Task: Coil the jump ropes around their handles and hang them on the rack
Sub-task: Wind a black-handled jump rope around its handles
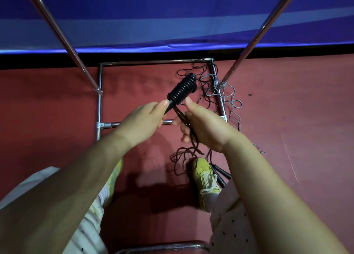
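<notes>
Red matting (57, 100) runs under us to a blue padded wall (172, 14), and the chrome rack (99, 100) stands on it, its base frame square on the floor and two slanted poles rising past our head; nothing hangs on the part of it we can see. Our left hand (141, 121) pinches the bare lower end of the black handles (173, 103) between thumb and curled fingers, holding them tilted up and away from us; the black rope coil (183, 88) already covers most of their length in tight, even turns. Our right hand (203, 127) has its fingers curled round the free black rope (188, 131), which leaves the coil's lower end, passes through that hand and trails down to a loose heap on the floor beside our yellow shoe (206, 177); a grey rope (229, 98) lies tangled over the rack's base, well apart from our hands, and another pair of black handles (220, 174) rests by the shoe.

We judge the winding well under way but unfinished, with plenty of slack left; to do it well we should keep the rope taut through the right hand, lay each turn touching the last, and keep the left pinch firm so the coil cannot spring loose; the heap by the shoe could snag or get stepped on.
</notes>
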`<state>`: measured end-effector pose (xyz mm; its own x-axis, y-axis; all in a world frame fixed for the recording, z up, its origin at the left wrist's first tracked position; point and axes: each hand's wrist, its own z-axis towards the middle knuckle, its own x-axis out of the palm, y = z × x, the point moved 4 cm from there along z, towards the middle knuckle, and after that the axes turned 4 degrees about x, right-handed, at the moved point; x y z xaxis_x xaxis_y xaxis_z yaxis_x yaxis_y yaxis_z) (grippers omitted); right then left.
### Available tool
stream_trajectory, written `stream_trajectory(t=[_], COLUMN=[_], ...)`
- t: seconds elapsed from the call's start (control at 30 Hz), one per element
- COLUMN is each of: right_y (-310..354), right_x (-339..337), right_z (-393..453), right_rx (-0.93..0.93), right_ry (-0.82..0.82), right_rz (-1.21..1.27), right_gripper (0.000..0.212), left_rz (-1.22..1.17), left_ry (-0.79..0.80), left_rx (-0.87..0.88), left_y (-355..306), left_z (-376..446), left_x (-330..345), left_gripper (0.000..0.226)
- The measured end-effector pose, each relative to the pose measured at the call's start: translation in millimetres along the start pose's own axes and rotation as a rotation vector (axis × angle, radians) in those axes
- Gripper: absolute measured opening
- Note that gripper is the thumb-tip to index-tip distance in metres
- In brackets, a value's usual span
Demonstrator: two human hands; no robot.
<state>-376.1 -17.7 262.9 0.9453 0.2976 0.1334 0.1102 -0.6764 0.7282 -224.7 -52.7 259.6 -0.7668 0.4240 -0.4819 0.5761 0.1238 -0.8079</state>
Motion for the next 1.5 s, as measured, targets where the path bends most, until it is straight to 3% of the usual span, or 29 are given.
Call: stream_trajectory(t=[0.17,0.27,0.37,0.47,0.57,0.67,0.77,0.9,1.07,1.17,1.27,1.4,1.5], right_y=[1,0,2,9,15,18,14,8,6,2,4,5,8], right_x=[4,0,-2,0,2,1,-3,-1,-1,6,9,1,-1], right_z=[-6,-3,1,-2,-8,-12,-9,-5,-2,-2,-6,-5,-7], right_rx=[0.052,0.019,-0.086,-0.202,-0.283,-0.322,-0.288,-0.244,-0.144,-0.018,-0.018,-0.111,-0.171], right_ry=[0.058,-0.086,-0.233,-0.245,-0.145,-0.128,-0.127,-0.054,-0.243,-0.067,0.063,-0.061,-0.124], right_rz=[0.049,-0.078,-0.300,-0.220,0.028,0.057,0.014,-0.073,-0.312,-0.103,-0.046,-0.256,-0.357], right_gripper=[0.061,0.055,0.050,0.034,0.020,0.018,0.024,0.039,0.051,0.048,0.029,0.011,0.015], left_rz=[0.139,0.164,0.118,-0.226,-0.659,-0.911,-0.864,-0.363,0.059,0.140,-0.034,-0.517,-0.567], left_ry=[-0.026,-0.036,0.016,0.189,0.515,0.644,0.554,0.164,0.025,-0.012,-0.041,-0.113,-0.100], left_rx=[0.036,0.071,0.076,-0.027,-0.262,-0.306,-0.246,-0.042,0.088,0.120,0.084,-0.088,-0.100], left_y=[-2,-6,-4,0,-4,-15,-22,-16,-14,-12,-7,-6,-5], left_z=[0,-1,1,-2,-15,-25,-24,-15,-10,-8,-6,0,3], left_x=[-3,-2,1,3,15,26,27,20,12,8,4,-9,-17], left_gripper=[0.039,0.022,0.026,0.058,0.072,0.078,0.067,0.058,0.052,0.049,0.050,0.053,0.054])
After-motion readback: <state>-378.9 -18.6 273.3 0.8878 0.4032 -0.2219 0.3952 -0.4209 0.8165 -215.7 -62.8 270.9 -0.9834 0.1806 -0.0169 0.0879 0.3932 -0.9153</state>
